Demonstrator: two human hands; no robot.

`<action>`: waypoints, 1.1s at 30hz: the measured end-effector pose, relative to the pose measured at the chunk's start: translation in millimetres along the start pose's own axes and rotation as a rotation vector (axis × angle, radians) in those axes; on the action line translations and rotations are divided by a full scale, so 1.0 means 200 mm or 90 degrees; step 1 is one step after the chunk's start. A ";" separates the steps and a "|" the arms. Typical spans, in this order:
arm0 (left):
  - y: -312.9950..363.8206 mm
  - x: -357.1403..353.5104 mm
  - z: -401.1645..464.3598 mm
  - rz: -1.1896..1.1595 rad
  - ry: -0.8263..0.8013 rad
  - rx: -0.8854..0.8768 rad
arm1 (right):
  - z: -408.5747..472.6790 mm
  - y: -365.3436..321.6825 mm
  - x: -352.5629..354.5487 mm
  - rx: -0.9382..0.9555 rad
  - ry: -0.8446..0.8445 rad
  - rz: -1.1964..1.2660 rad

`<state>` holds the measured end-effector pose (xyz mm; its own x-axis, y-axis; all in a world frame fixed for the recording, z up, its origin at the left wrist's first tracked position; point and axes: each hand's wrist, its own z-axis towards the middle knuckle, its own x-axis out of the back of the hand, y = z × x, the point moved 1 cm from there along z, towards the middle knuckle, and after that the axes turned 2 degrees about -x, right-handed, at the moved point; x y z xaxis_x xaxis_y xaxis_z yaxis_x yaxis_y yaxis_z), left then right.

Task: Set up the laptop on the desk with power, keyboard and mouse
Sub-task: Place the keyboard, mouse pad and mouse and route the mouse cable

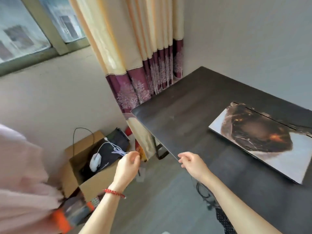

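Closed laptop with a dark fiery picture on its lid lies flat at the right of the dark wooden desk. White corded mouse sits in an open brown cardboard box on the floor, left of the desk — its pale cable loops up toward the left hand. Left hand's fingers are curled, pinched at the cable's bundled end; right hand hovers at the desk's near-left edge — fingers loosely bent, holding nothing.
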<state>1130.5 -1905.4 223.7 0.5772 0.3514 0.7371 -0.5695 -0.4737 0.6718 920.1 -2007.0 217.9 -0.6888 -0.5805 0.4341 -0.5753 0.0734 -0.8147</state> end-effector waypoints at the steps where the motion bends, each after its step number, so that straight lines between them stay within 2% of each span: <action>1: -0.16 0.11 -0.02 -0.002 0.006 0.048 | 0.02 -0.05 -0.16 0.002 -0.027 -0.009; 6: -0.79 0.46 -0.12 -0.009 0.021 0.200 | 0.13 -0.26 -0.81 -0.014 -0.155 -0.067; 12: -1.17 0.54 -0.03 -0.066 0.016 0.306 | 0.38 -0.40 -1.20 -0.036 -0.197 -0.173; 19: -1.50 0.38 0.44 -0.092 -0.016 0.406 | 1.04 -0.49 -1.50 -0.023 -0.160 -0.238; 23: -1.70 0.23 0.86 -0.112 -0.019 0.464 | 1.50 -0.47 -1.68 0.024 -0.131 -0.358; 25: -1.84 0.16 1.05 -0.082 -0.025 0.506 | 1.68 -0.45 -1.80 0.078 -0.111 -0.433; 28: -2.03 0.07 1.23 -0.031 -0.007 0.554 | 1.87 -0.41 -1.93 0.090 -0.072 -0.479; 31: -2.24 -0.06 1.35 -0.009 -0.034 0.598 | 2.09 -0.27 -2.01 0.005 -0.102 -0.497; 33: -2.34 -0.12 1.40 -0.014 -0.075 0.613 | 2.18 -0.19 -2.03 -0.078 -0.148 -0.412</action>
<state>1546.9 -1917.7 -129.7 0.6669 0.3104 0.6774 0.1358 -0.9445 0.2991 1413.1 -2127.9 -95.2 -0.0860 -0.6957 0.7131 -0.8936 -0.2627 -0.3640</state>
